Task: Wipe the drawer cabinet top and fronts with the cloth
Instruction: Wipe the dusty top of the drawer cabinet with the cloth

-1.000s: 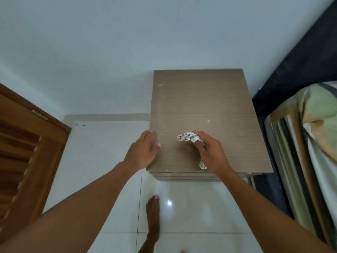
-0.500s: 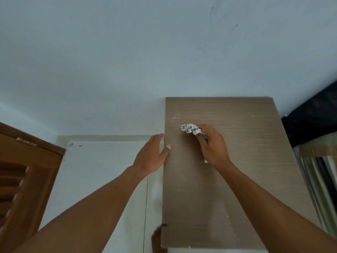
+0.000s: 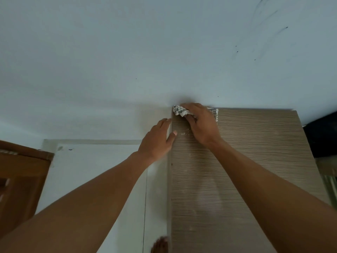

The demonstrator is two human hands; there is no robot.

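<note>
Right hand [image 3: 202,125] has advanced to the far corner of the cabinet top [image 3: 255,152], clutching the cloth [image 3: 179,111] under curled fingers. Left hand [image 3: 156,141], fingers relaxed, braces the side edge just nearer. Judgement: press flat, draw overlapping strokes nearward; pale specks [image 3: 183,133] between the hands need 1 firm pass.

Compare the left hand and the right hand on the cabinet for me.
The right hand grips the checked cloth; the left hand holds nothing. The right hand is at the far left corner of the cabinet top; the left hand sits nearer, along the left edge. The right hand's fingers curl; the left hand's lie straighter down the side, thumb on top. Both touch the cabinet top.
</note>
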